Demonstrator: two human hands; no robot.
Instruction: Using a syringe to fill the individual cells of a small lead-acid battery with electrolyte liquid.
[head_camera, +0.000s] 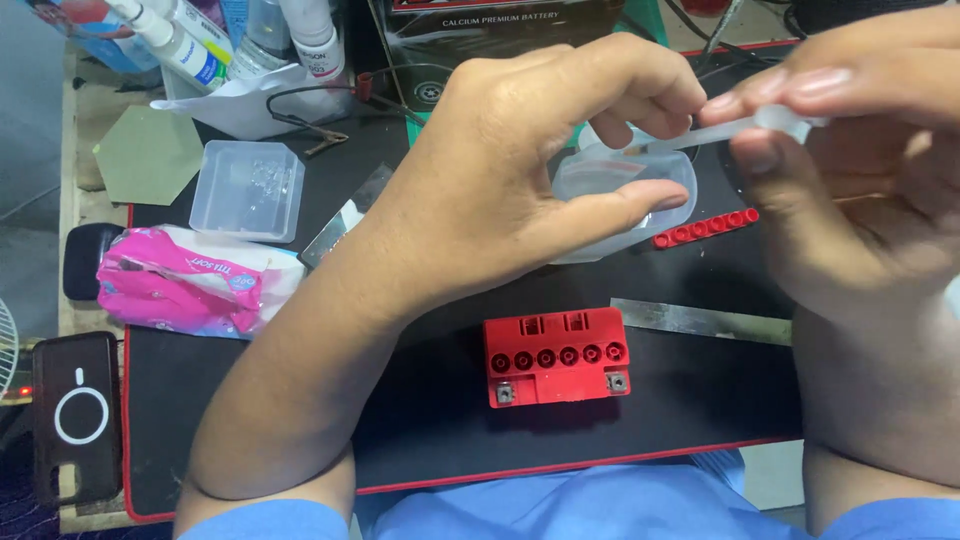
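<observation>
both hands (500, 190) (860, 200) pinch a clear tube (735, 127) in their fingers above the black mat (700, 390) and red battery (556, 356).

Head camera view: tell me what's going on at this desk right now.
A person in a blue top holds a thin clear plastic dropper between both hands: the left hand and the right hand pinch it above a clear plastic cup. Below, on the black mat, sits a small red battery with six open filler holes. A red cap strip lies beside the cup.
</observation>
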